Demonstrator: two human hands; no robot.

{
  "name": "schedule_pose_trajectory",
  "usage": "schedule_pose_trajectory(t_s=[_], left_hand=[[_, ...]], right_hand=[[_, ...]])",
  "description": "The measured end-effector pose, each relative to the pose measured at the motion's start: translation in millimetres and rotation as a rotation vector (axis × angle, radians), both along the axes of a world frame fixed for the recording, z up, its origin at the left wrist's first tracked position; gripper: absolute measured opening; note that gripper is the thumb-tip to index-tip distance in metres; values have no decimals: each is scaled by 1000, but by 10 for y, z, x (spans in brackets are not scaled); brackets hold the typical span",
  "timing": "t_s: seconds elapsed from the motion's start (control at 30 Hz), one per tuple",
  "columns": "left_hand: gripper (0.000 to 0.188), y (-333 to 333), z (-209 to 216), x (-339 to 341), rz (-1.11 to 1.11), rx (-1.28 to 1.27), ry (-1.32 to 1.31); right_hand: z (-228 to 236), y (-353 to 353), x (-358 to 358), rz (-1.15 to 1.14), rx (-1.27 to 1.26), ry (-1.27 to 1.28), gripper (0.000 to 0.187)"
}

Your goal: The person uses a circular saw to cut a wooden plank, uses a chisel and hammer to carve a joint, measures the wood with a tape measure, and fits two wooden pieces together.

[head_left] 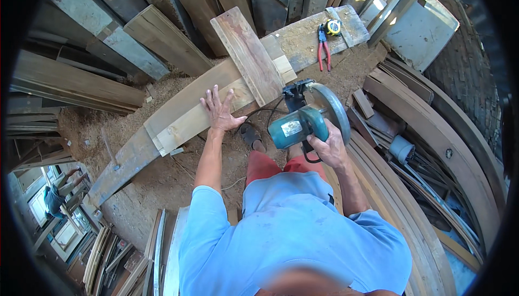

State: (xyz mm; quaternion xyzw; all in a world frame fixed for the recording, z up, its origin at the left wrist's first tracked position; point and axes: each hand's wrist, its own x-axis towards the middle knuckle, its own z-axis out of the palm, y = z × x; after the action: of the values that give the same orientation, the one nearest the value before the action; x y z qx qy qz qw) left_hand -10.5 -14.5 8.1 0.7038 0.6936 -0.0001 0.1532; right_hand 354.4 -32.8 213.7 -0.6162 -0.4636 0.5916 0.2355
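My right hand point(331, 145) is wrapped round the rear handle of a teal circular saw point(289, 128). The saw's round guard point(331, 104) and dark base are turned up, right of the planks and off the wood. With fingers spread, my left hand point(220, 111) lies over the near edge of a long pale board point(189, 123); whether it presses down I cannot tell. That board rests on a wider plank point(186, 97). Across both lies a short brown board point(251, 58), its near end close to the saw. The saw's blade is hidden from view.
Red-handled pliers point(324, 50) and a yellow-black tape measure point(333, 26) sit on the sawdust-covered far end of the work plank point(303, 33). A black cord point(265, 110) hangs by my feet. Planks lean all around. Another person point(54, 201) is at far left.
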Motion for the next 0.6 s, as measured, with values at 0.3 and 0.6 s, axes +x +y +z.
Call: schedule_pose_trajectory(t_s=[0.3,0.6], left_hand=[[119,34,102,29,21,-14,-44],[116,43,149,35,38,-23,-79]], right_hand=[[-280,212,-406,99,93,-24,24],[-377,259,-632,146,41,-23,25]])
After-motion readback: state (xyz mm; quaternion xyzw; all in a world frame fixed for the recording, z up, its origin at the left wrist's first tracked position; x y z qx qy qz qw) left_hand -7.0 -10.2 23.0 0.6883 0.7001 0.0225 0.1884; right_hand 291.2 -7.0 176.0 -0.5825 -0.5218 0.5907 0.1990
